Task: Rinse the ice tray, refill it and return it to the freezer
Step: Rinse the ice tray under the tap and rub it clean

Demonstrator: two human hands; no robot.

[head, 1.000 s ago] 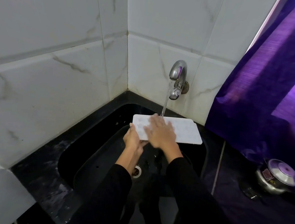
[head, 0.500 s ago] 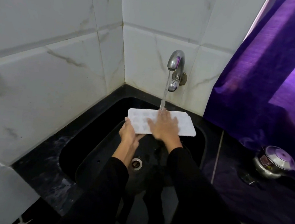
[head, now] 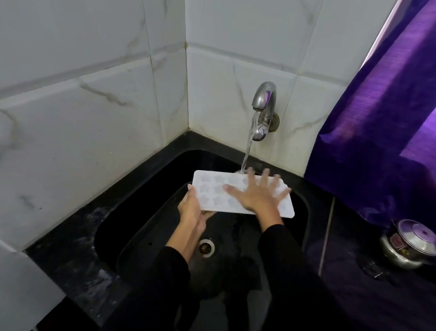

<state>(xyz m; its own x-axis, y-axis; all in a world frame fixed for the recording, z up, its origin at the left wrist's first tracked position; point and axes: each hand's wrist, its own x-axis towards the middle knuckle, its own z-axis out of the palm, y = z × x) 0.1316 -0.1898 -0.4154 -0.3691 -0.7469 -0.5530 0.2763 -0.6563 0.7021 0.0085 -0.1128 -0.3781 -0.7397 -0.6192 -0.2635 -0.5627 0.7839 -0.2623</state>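
A white ice tray (head: 211,191) with star-shaped cells is held level over the black sink (head: 140,206), cells facing up. My left hand (head: 192,207) grips its near left corner from below. My right hand (head: 257,193) lies flat on the tray's right half with the fingers spread wide. Water runs from the metal tap (head: 263,108) on the tiled back wall and lands on the tray's far edge, just beyond my right fingertips. The right part of the tray is partly hidden under my hand.
The sink drain (head: 206,246) sits below the tray. White marble-look tiles close the left and back sides. A purple curtain (head: 398,114) hangs at the right. A small steel pot with a lid (head: 409,244) stands on the dark counter at the right.
My right hand has slid to the right across the tray and its fingers have spread. The star cells on the tray's left half now show. The left hand keeps its hold.
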